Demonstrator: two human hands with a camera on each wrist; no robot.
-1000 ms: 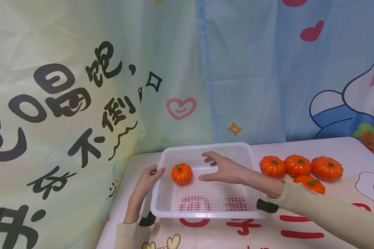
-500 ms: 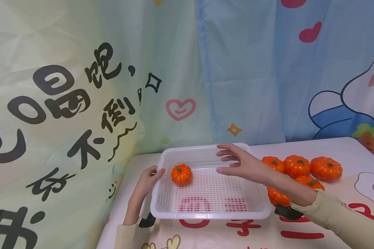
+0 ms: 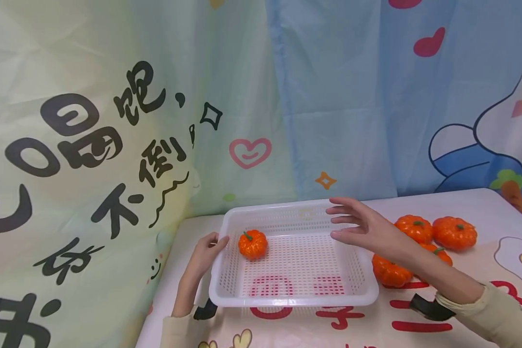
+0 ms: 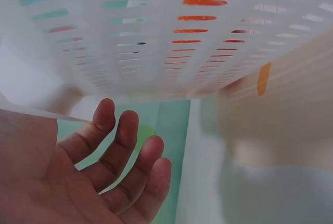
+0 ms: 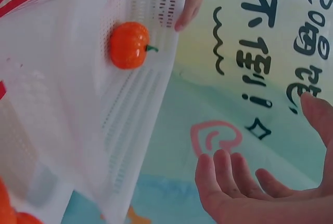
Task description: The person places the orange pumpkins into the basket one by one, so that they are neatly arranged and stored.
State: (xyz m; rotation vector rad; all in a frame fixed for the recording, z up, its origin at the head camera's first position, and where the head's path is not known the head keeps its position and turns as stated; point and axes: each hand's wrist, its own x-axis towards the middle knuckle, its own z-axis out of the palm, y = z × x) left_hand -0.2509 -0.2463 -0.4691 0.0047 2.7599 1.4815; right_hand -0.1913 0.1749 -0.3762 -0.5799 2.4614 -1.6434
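A white perforated plastic basket (image 3: 293, 301) sits on the table, with a small orange toy pumpkin (image 3: 253, 245) inside near its left wall. My left hand (image 3: 205, 253) holds the basket's left rim; its thumb lies over the edge, and in the left wrist view the fingers (image 4: 125, 130) are bent below the rim on the outside. Over the basket's right rim hovers my right hand (image 3: 369, 229), holding nothing, with fingers and thumb spread apart. Several more toy pumpkins (image 3: 454, 233) lie to the right of the basket, partly hidden behind the right hand and forearm.
A printed cloth (image 3: 322, 328) with red lettering and a fried egg covers the table (image 3: 474, 200). Behind the basket hangs a blue and green curtain (image 3: 339, 121), and a pale lettered curtain (image 3: 82, 193) closes the left side.
My right hand has moved right, from above the basket's middle to its right rim, uncovering a pumpkin beside the basket. The left hand and the pumpkin inside have stayed put.
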